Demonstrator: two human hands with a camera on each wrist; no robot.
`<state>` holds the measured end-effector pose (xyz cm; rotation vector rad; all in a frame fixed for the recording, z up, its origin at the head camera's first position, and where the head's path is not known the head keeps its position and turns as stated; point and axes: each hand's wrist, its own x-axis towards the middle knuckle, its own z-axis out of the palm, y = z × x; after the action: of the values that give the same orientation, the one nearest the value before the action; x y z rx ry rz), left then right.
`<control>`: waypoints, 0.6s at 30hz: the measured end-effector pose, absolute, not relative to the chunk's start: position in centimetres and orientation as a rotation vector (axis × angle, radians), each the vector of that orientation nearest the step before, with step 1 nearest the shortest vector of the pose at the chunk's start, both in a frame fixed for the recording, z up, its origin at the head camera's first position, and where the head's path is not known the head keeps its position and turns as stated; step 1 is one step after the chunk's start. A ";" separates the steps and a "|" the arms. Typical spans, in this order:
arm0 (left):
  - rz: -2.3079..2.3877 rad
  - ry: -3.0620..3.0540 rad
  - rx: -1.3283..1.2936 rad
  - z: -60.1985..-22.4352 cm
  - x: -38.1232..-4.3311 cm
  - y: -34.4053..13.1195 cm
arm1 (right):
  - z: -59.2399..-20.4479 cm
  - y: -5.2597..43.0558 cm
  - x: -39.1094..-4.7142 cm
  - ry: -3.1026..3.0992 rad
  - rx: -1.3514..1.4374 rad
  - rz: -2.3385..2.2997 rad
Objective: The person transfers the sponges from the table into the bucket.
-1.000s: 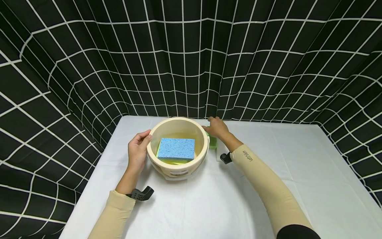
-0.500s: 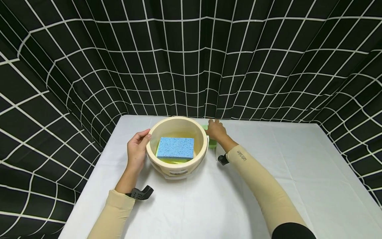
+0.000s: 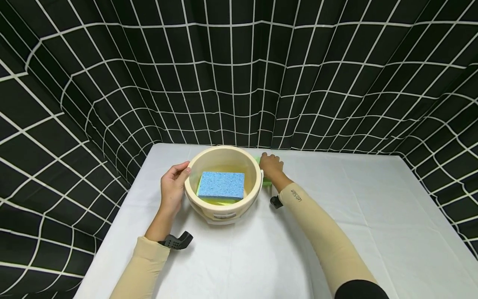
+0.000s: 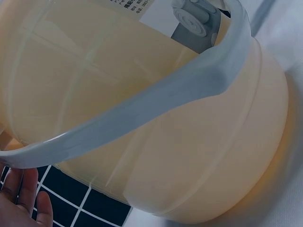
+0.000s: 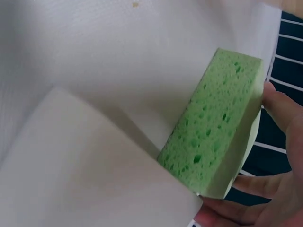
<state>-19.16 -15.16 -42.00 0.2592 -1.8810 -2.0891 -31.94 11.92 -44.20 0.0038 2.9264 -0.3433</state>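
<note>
My left hand (image 3: pixel 173 185) holds the rim of a cream plastic bucket (image 3: pixel 254 193) from its left side, thumb over the edge. Inside the bucket lies a blue sponge (image 3: pixel 221 185) on top of yellow-green pieces (image 3: pixel 218 202). In the left wrist view the bucket's pale handle (image 4: pixel 132 113) crosses its wall, fingers (image 4: pixel 29 187) behind it. To the right of the bucket, my right hand (image 3: pixel 272 167) grips a green sponge (image 5: pixel 213 123) by its edge, thumb on one end and fingers at the other. The head view shows only slivers of that sponge.
A white block (image 5: pixel 90 165) stands against the green sponge, under my right wrist. All of this is on a white-covered table (image 3: pixel 358 207). A black curtain with white grid lines (image 3: pixel 231 74) hangs close behind and along the sides.
My right hand has shifted slightly toward me, its fingers closing down over the green sponge. The left hand and the bucket keep their place.
</note>
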 end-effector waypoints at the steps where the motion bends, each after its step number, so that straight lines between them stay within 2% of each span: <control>1: -2.088 -1.878 0.257 -42.0 -19.2 -15.1 | -44.2 11.8 -31.9 2.931 0.008 -0.340; 18: -2.113 -1.853 0.240 -42.0 -19.1 -15.2 | -44.2 11.4 -31.7 2.987 0.000 -0.399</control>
<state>-19.09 -15.15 -41.98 0.2400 -1.8533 -2.1125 -31.68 11.40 -44.20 -0.0002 2.9872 -0.3992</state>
